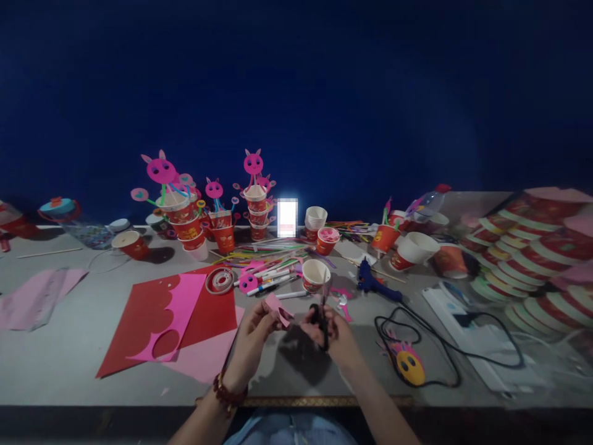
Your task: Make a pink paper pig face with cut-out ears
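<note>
My left hand (260, 327) is closed on a small piece of pink paper (279, 310), pinched between thumb and fingers just in front of me. A pair of scissors (319, 318) with dark handles is in my right hand (337, 334), blades pointing up and away; the fingers are wrapped round the handles. The two hands are close together over the table's front, a small gap between paper and scissors. Just beyond them stands a white-rimmed paper cup (315, 275), and several markers (273, 278) lie to its left.
Red paper (139, 321) and cut magenta paper (188, 309) lie left, beside a tape roll (220, 280). A blue glue gun (373, 281) with a looping black cord rests right, near a white power strip (472, 346). Decorated cups (188, 228) and stacked cups (523, 247) stand around.
</note>
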`<action>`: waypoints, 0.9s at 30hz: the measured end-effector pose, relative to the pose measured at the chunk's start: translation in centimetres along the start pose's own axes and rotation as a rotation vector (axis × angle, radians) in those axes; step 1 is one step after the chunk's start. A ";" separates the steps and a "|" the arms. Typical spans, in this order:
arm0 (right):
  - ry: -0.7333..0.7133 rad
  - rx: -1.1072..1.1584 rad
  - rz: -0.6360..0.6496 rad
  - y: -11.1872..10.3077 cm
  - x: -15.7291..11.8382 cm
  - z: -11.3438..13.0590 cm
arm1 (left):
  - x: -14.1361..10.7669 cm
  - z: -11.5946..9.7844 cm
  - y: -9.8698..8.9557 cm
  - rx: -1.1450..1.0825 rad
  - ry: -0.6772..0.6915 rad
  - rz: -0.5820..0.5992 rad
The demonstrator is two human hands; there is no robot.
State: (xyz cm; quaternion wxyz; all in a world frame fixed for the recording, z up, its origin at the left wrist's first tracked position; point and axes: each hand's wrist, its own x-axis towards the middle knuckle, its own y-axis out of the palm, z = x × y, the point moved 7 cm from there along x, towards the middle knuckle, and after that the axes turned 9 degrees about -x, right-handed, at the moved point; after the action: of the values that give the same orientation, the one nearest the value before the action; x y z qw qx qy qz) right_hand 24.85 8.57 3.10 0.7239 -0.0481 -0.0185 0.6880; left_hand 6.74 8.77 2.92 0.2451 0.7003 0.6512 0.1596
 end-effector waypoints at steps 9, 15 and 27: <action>-0.007 -0.085 0.130 2.6 0.9 0.4 | 0.2 0.5 -0.1 -0.029 -0.041 0.005; -0.021 -0.184 0.099 1.4 1.5 0.1 | 0.9 0.1 -0.5 -0.072 -0.069 -0.020; 0.000 -0.053 -0.110 -3.3 0.9 -1.2 | 1.0 -5.2 -1.2 0.048 0.143 0.114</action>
State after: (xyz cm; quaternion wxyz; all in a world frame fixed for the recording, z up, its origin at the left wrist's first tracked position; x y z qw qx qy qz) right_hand 28.31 9.29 2.20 0.7593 -0.0661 -0.0392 0.6462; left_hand 2.98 10.53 6.48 0.1714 0.7289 0.6296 0.2073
